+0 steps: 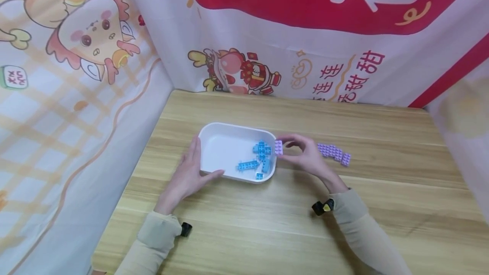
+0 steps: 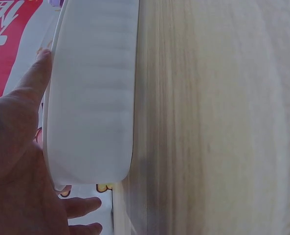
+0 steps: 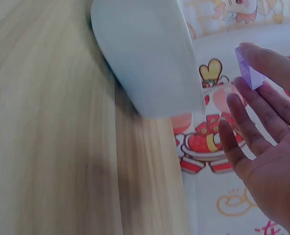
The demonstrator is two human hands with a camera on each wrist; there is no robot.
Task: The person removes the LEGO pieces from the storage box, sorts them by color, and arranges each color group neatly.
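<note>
A white plastic box (image 1: 225,145) lies on the table, with several light-blue toy bricks (image 1: 248,165) in its right part. My left hand (image 1: 188,172) rests against the box's left end, its thumb at the front rim and its fingers straight along the side. In the left wrist view, the thumb (image 2: 37,78) reaches along the rim. My right hand (image 1: 305,156) pinches a purple toy brick (image 1: 279,147) between thumb and index finger, at the box's right rim. The right wrist view has the purple brick (image 3: 251,72) at the fingertips, the other fingers spread loosely.
More purple bricks (image 1: 330,151) lie on the wooden table (image 1: 382,198) to the right of my right hand. Printed cloth (image 1: 298,33) hangs behind the table, and another patterned cloth (image 1: 95,109) borders its left side.
</note>
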